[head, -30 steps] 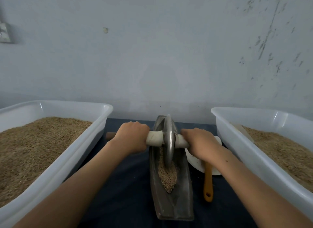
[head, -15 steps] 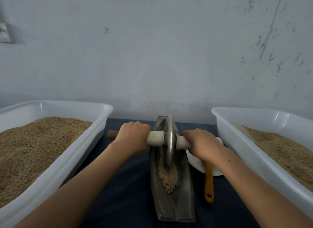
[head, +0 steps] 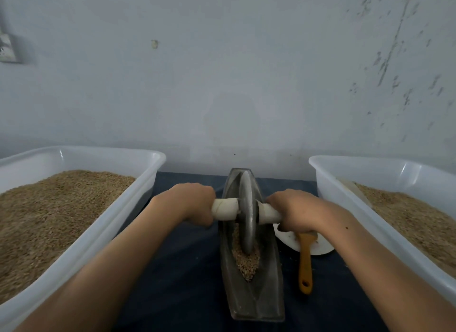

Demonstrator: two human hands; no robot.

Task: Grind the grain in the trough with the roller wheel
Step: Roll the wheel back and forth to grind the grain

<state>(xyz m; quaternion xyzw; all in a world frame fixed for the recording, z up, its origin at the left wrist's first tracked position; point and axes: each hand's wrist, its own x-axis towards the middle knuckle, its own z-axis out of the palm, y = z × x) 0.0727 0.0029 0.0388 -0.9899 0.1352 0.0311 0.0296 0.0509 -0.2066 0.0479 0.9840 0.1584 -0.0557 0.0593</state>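
watching both hands, left hand [head: 191, 203] and right hand [head: 299, 212], with fingers wrapped tight round the roller wheel [head: 247, 214] axle, wheel sitting in the grain [head: 246, 262] mid-trough [head: 256, 299], i'd guess an uneven push tips it and flicks grain onto the bench [head: 177, 270].

No readable text, label, brand, number or sign appeared anywhere; the small plate [head: 7, 47] on the wall [head: 246, 72] was too blurred to read.

Two white tubs [head: 81, 156] [head: 385, 168], one trough [head: 254, 299], one roller wheel [head: 247, 208], one brush [head: 305, 262], two hands [head: 190, 202] [head: 298, 212].
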